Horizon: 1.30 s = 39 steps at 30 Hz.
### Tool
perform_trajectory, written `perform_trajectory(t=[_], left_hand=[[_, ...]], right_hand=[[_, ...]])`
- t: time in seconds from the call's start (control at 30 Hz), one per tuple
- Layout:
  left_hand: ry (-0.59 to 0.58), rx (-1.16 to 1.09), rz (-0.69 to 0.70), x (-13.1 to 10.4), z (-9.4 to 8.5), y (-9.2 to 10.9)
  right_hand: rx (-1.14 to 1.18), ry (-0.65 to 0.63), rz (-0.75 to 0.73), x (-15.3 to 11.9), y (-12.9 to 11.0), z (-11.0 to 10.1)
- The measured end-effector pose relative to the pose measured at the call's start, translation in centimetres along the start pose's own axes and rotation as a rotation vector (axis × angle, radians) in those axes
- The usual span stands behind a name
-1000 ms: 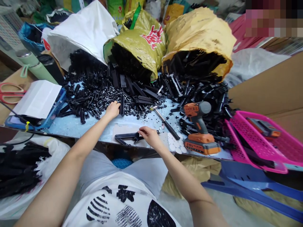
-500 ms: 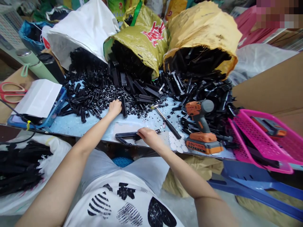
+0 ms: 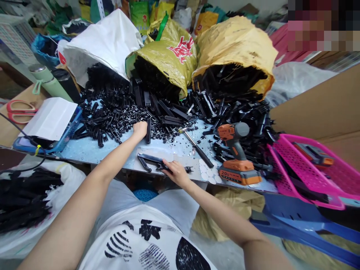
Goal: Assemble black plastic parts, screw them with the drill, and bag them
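Observation:
My left hand (image 3: 140, 129) reaches into a heap of small silver screws (image 3: 128, 119). Its fingers are curled, and what they pinch, if anything, is hidden. Right beside it a flat black plastic bar (image 3: 148, 132) stands out toward me. Near the table's front edge my right hand (image 3: 176, 171) is closed on a black hinged plastic part (image 3: 152, 159), whose two arms form a narrow V to the left. A forked end of black plastic pokes out on the right of that hand. A hammer (image 3: 198, 148) lies farther right.
An orange cordless drill (image 3: 234, 153) stands right of white round stickers (image 3: 208, 171). Black plastic parts spill from a white sack (image 3: 104, 41), a green-yellow sack (image 3: 168, 56) and a yellow sack (image 3: 236, 48). A pink basket (image 3: 309, 168) flanks the right; scissors (image 3: 21, 111) lie left.
The view has tilted up a little. My right hand has shifted slightly down along the hinged part, its fingers now more spread over it. The left hand stays at the screws, turned more fist-like.

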State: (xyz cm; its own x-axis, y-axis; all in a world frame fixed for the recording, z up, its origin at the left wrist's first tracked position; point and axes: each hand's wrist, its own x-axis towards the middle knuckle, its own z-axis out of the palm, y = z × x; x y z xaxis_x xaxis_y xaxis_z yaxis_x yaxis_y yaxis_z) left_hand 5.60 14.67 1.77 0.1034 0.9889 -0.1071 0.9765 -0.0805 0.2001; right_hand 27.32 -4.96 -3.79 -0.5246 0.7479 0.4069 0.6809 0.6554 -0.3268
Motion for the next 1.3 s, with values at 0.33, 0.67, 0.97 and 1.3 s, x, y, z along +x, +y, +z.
perform_trajectory(t=[0.33,0.67,0.97,1.3], left_hand=[[0.013,-0.02,-0.037,-0.8,0.2,-1.7],[0.279,-0.258,0.035,-6.5,-1.3,-6.8],[0.158,-0.258,0.223,-15.7,2.6,-7.1],[0.258,-0.408,0.291,-20.2,4.7,-5.3]], right_hand=[[0.033,-0.021,-0.02,0.1,0.5,-0.2],[0.012,0.018,0.007,-0.1,0.2,0.0],[0.022,0.002,0.011,0.1,0.2,-0.1],[0.042,-0.036,0.048,0.1,0.3,-0.1]])
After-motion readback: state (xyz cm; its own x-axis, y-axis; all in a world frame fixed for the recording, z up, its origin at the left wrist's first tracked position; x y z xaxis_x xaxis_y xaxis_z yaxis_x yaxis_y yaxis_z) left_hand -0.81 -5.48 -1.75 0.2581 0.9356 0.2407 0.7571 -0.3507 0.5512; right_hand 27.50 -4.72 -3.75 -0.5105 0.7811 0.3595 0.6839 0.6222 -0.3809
